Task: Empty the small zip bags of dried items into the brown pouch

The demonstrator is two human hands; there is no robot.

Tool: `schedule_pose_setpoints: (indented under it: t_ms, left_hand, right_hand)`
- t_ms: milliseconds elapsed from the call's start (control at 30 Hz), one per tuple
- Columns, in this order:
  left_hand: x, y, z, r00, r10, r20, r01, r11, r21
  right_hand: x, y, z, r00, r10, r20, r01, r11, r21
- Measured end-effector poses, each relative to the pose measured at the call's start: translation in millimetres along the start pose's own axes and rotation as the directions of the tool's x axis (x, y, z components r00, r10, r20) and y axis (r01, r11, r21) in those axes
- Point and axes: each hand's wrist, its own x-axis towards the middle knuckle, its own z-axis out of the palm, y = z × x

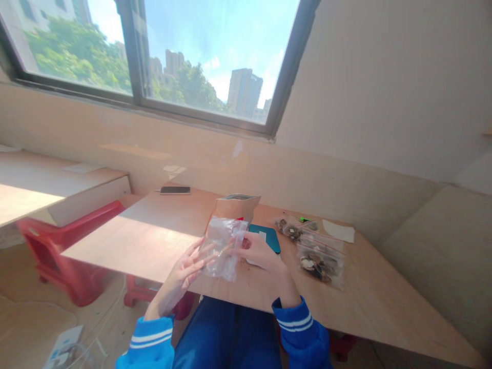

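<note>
A clear plastic zip bag (223, 264) is held up over the table's front edge, between my two hands. My left hand (186, 269) grips its left side, with the fingers partly extended along the plastic. My right hand (263, 252) holds the right side, its fingers partly seen through the film. Whether anything small lies inside the bag, I cannot tell. Right behind it stands a brown paper pouch (235, 209) with its top open. Beside my right hand lies a flat teal object (272, 239), partly covered by that hand.
On the right of the table (346, 318) lie a zip bag of dark dried pieces (319, 266), smaller filled bags (290, 229) and a white paper piece (339, 230). A phone (175, 190) rests at the back left. Red plastic stools (77, 256) stand left, below a window.
</note>
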Motion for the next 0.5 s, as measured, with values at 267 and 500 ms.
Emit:
schedule_pose_setpoints:
  t_ms: [267,500]
  left_hand:
    - [-7.2,14.7,-51.0,0.957,0.105,-0.272,-0.101,0.994,0.028]
    - [-1.7,7.5,-83.9,0.873,0.177,-0.454,-0.088,0.974,0.211]
  right_hand:
    - [60.0,-4.2,-43.3,0.924,-0.074,-0.374,0.06,0.997,-0.047]
    - [96.9,18.7,-29.1,0.911,-0.213,-0.353,0.092,0.939,-0.33]
